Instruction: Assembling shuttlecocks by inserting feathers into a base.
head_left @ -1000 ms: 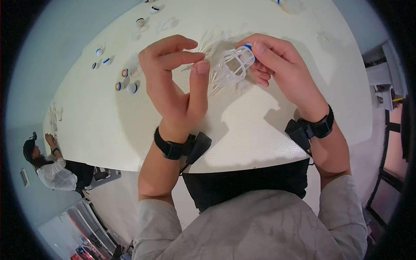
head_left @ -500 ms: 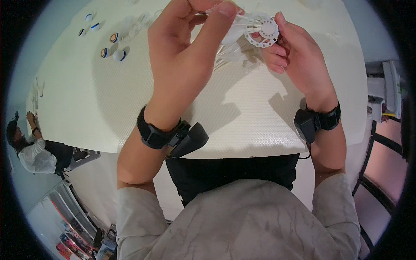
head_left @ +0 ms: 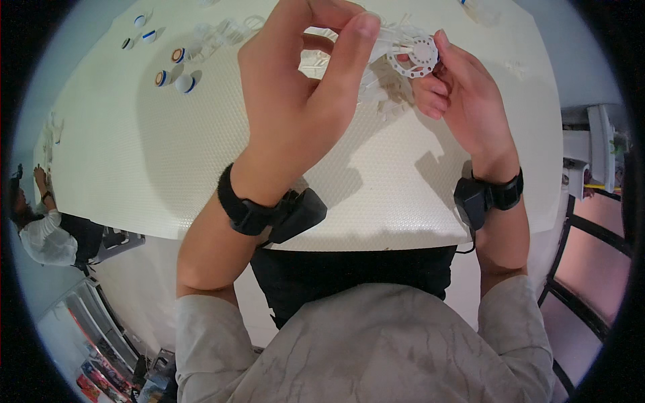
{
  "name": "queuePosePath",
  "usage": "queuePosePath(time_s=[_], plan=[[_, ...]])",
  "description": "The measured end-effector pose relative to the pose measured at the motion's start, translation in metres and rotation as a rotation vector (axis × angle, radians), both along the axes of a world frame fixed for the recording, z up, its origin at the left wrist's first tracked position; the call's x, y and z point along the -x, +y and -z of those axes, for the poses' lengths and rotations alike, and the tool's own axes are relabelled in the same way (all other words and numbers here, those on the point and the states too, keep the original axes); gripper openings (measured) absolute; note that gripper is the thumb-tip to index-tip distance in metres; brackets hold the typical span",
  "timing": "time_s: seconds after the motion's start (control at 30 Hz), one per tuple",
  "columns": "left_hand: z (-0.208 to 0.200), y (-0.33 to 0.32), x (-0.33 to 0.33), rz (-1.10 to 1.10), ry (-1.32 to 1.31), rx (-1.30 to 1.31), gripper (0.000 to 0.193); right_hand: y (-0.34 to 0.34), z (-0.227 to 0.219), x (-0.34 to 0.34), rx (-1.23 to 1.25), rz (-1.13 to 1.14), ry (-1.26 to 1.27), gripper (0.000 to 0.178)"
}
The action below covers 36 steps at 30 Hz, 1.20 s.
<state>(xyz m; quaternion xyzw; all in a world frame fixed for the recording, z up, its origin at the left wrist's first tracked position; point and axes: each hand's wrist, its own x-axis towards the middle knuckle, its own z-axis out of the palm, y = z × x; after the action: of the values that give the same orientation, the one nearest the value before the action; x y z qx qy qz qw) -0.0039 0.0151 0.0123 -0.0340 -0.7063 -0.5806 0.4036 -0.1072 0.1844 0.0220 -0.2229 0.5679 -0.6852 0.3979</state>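
As I watch from my remote post, the right hand (head_left: 465,91) holds up a round white plastic piece with a hole-dotted rim (head_left: 424,52).

I see the right thumb against the piece's right edge and the other fingers half curled below it, so it is gripped above a glossy white textured tabletop (head_left: 269,221), with the left hand (head_left: 299,87) close by on its left. The left thumb and forefinger nearly meet; thin pale strands run between them and the piece, but I cannot tell whether they are pinched. Under the hands I make out blurred clear plastic bits (head_left: 386,91). Well to the left lie two blue-banded round caps with brown faces (head_left: 178,55), just beside a white rounded cap with a blue edge (head_left: 183,83).
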Motion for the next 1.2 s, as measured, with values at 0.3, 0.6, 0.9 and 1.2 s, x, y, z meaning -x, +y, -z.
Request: queuePosePath(time_s=[0.3,0.6,0.9,1.2], plan=[[-0.004,-0.001,-0.006,0.08,-0.148,-0.173,0.011,-0.001,0.006,-0.003,0.003,0.028,-0.031,0.047],[0.0,-0.001,-0.006,0.065,-0.081,-0.067,0.009,-0.001,0.006,-0.004,0.01,0.063,-0.045,0.05],[0.001,-0.002,-0.007,0.069,-0.089,-0.023,0.008,0.001,0.004,-0.005,0.014,0.067,-0.063,0.048],[0.005,-0.002,-0.007,0.061,-0.083,0.028,0.006,-0.001,0.003,-0.009,0.013,0.092,-0.1,0.046]])
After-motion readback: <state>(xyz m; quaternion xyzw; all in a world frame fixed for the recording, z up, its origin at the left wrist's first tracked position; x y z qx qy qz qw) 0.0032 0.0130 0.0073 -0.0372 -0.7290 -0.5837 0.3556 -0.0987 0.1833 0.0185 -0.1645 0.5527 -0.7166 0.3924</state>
